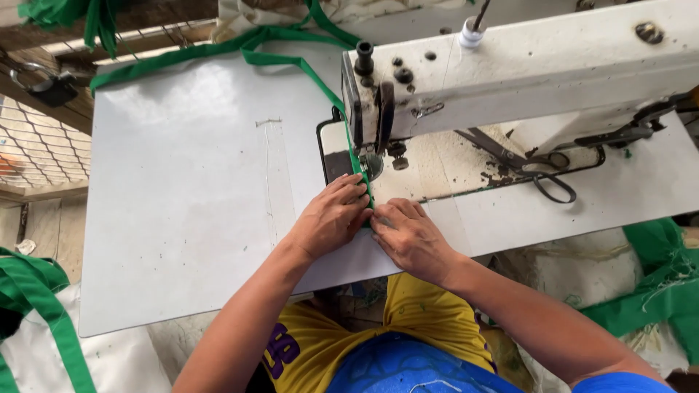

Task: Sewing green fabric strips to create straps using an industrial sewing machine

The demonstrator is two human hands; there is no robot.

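Mid-seam, by the look; left hand (331, 218) and right hand (409, 236) at frame centre, fingers bent, pinching green strap (362, 175) flat just below needle (366, 161) (strap trailing to upper left); next, probably feeding straight under machine (524, 73).

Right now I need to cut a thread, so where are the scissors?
In the head view, the scissors lie right of the needle on the machine bed, under the white sewing machine arm, beyond the right hand.
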